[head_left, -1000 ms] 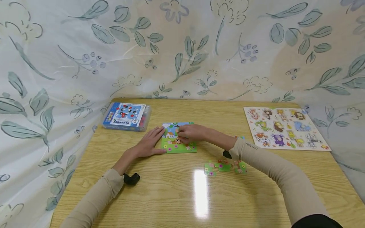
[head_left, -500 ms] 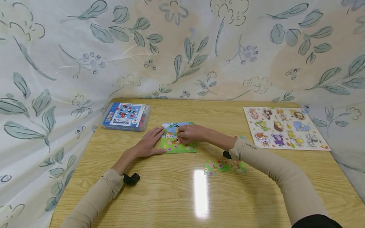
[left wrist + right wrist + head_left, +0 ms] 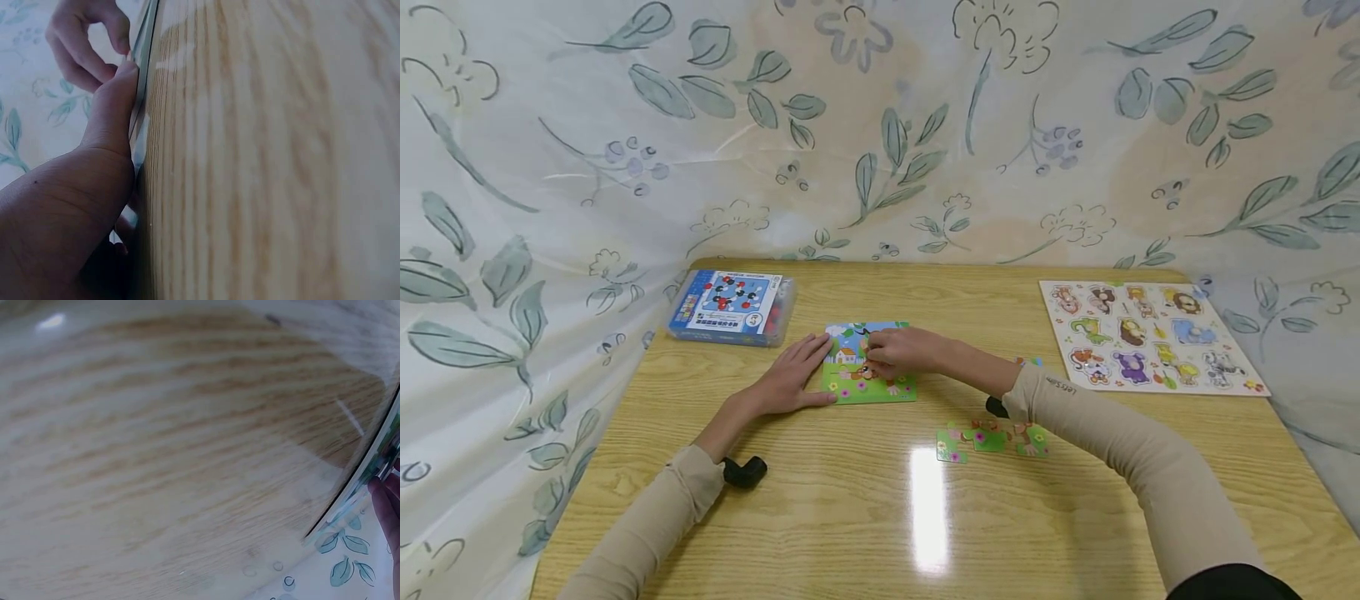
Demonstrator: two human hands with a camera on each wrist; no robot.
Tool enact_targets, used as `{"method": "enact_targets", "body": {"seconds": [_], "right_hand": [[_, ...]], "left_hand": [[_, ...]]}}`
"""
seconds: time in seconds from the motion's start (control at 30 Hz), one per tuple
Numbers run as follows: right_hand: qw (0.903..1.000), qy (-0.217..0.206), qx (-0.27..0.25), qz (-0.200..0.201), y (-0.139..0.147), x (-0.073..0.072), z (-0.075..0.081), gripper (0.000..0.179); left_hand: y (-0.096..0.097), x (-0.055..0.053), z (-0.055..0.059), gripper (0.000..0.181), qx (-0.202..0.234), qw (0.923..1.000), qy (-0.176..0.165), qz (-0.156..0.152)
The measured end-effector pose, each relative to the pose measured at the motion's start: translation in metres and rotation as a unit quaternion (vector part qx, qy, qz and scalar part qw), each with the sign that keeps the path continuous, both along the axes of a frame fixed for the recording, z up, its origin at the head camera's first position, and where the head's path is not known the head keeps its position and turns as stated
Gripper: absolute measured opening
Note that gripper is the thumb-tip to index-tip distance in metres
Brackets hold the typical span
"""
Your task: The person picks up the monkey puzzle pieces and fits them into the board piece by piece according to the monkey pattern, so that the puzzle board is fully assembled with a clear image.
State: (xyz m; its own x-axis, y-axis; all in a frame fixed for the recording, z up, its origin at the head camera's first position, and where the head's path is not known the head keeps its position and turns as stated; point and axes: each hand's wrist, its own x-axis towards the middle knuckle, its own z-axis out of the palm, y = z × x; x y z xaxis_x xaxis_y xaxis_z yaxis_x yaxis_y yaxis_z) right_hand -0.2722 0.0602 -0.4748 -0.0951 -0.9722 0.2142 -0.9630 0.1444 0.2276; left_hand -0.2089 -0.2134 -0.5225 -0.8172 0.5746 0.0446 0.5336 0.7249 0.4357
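A small jigsaw puzzle with a house, grass and flowers lies flat on the table ahead of me. My left hand rests at its left side, fingers spread straight over the upper left edge and thumb at the lower left corner. My right hand is over the puzzle's right half and covers part of the picture. Its thumb and forefinger pinch a puzzle piece, mostly hidden, low at the surface; in the left wrist view a reddish edge shows at the fingertips of the right hand.
Several loose puzzle pieces lie to the right and nearer me, others partly behind the right sleeve. A plastic box with a molecule picture stands at the back left. An animal peg board lies at the right. Floral cloth hangs behind the table.
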Motion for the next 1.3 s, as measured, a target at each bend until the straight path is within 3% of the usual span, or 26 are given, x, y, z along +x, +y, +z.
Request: {"method": "enact_targets", "body": {"seconds": [0.27, 0.47, 0.6, 0.73, 0.87, 1.1, 1.3], "right_hand": [[0.9999, 0.009, 0.011, -0.002, -0.001, 0.001, 0.002, 0.013], [0.9979, 0.049, 0.04, -0.01, -0.005, 0.009, 0.006, 0.02], [0.9967, 0.061, 0.028, -0.045, 0.003, 0.016, 0.01, 0.023], [0.9947, 0.016, 0.004, -0.101, 0.031, 0.023, 0.014, 0.029], [0.9813, -0.06, 0.014, -0.183, 0.082, 0.036, 0.015, 0.044], [0.94, -0.172, -0.015, -0.294, 0.173, 0.064, 0.011, 0.058], [0.9248, -0.185, -0.038, -0.33, 0.211, 0.081, 0.014, 0.059]], "left_hand": [[0.0, 0.0, 0.0, 0.092, 0.004, 1.0, 0.004, -0.004], [-0.001, 0.0, 0.0, 0.093, 0.002, 1.0, 0.007, -0.001], [0.0, -0.001, 0.0, 0.093, 0.004, 0.9999, 0.01, -0.002], [0.0, -0.001, -0.001, 0.094, 0.0, 0.9999, 0.01, -0.006], [0.0, -0.001, -0.002, 0.095, -0.004, 0.9999, 0.011, 0.0], [0.0, -0.002, -0.003, 0.096, -0.007, 0.9999, 0.013, -0.002], [0.001, 0.0, -0.001, 0.095, 0.0, 0.9999, 0.012, 0.0]]}}
